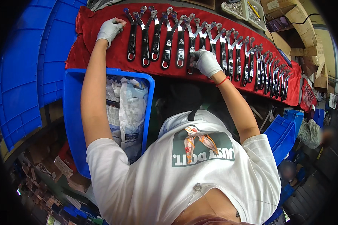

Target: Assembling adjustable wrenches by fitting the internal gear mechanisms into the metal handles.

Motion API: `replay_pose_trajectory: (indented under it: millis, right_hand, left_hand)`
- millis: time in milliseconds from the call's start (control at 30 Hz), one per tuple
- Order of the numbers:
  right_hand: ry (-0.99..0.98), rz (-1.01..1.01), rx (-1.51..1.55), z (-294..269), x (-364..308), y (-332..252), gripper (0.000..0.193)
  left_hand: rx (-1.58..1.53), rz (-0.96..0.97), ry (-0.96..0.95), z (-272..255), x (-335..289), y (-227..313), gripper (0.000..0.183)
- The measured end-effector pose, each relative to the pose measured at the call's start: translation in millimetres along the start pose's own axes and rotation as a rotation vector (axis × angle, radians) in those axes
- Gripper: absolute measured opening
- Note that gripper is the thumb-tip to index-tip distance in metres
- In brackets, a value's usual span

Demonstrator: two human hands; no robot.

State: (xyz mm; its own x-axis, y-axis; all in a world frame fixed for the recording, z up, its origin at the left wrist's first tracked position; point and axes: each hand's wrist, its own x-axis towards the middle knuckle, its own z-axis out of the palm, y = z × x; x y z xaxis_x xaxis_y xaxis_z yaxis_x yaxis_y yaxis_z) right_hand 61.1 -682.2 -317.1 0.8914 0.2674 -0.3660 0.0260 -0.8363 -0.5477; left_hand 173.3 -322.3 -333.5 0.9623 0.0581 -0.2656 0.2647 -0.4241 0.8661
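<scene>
A long row of black-handled metal tools (167, 50) with forked silver heads and looped handle ends lies on a red cloth (90, 47). My left hand (110, 31), in a white glove with bare fingertips, is at the row's left end, just left of the first tool. Its fingers are drawn together, and what is in them, if anything, cannot be made out. My right hand (206, 63), gloved the same way, has its fingers closed at the handle of a forked tool (192, 45) near the middle of the row. Part of that handle is hidden by the fingers.
Close below the cloth's left end stands a blue bin (151, 97) with white wrapping inside. Large blue crates (22, 71) fill the left. Trays of small metal parts (234, 8) and cardboard boxes (302, 28) are at the back right. Another person's sleeve (309, 133) shows far right.
</scene>
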Motion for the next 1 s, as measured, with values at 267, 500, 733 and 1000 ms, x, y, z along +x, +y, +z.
replay_pose_trajectory:
  millis: [267,500,733,1000]
  right_hand:
    - [-0.052,0.077,0.295,-1,14,12,0.016]
    - [-0.137,0.216,0.901,-9,19,-14,0.015]
    - [-0.147,0.224,0.892,-7,30,-15,0.013]
    - [-0.115,0.206,0.781,-4,38,-6,0.017]
  left_hand:
    - [0.001,-0.021,0.005,1,0,5,0.011]
    - [-0.013,0.003,0.001,-2,2,-2,0.011]
    - [-0.008,0.034,0.007,-4,3,-3,0.011]
    - [-0.008,0.023,0.013,-5,2,-1,0.012]
